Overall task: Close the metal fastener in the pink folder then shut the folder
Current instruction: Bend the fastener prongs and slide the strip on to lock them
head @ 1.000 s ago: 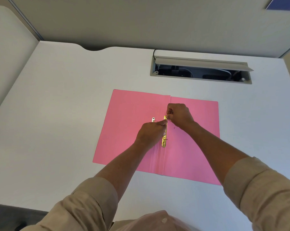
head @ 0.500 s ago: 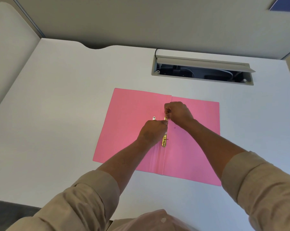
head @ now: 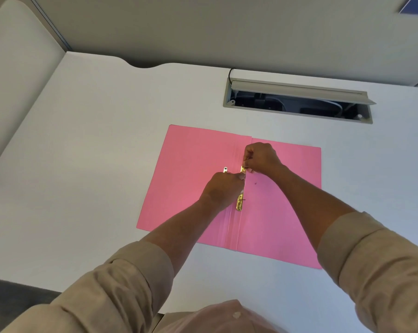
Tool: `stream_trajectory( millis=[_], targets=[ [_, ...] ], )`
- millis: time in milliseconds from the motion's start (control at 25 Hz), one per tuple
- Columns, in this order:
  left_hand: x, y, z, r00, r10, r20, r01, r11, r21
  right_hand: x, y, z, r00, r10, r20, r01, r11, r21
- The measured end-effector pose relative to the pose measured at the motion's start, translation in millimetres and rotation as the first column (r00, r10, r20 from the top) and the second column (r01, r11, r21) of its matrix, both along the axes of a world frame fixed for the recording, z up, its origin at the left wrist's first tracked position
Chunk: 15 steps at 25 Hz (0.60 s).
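A pink folder [head: 193, 169] lies open and flat on the white desk. Along its centre fold runs a gold metal fastener [head: 239, 203]; its lower end shows below my hands. My left hand [head: 223, 189] covers the middle of the fastener, fingers pinched on it. Just above, my right hand [head: 261, 158] pinches the fastener's upper end. A small silver metal piece [head: 225, 169] lies on the left flap beside my left hand.
The white desk [head: 95, 152] surrounds the folder. An open grey cable tray [head: 299, 102] is recessed in the desk behind the folder. A partition wall stands at the back and a white side panel at the left.
Both hands have stayed on the fastener with only small finger movements. The view has shifted slightly.
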State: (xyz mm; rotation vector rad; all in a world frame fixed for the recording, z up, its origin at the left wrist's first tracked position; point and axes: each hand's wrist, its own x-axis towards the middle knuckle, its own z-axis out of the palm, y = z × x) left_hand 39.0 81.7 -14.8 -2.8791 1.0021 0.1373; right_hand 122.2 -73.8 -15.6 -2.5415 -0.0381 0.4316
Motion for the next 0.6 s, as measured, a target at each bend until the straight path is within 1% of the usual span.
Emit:
stream_trajectory(
  millis=[280,600],
  targets=[
    [-2.1,1.8,-0.7,0.999,-0.014,-0.033,0.014,1.0,-0.003,-0.3,-1.6,-3.6,0.998,-0.066,-0.024,0.066,0.997,0.028],
    [-5.7,-2.0,6.1,1.0,0.006,-0.013,-0.006,1.0,0.023,0.2,0.2,-4.6,0.999,-0.034,0.01,0.034,0.999,0.014]
  ],
)
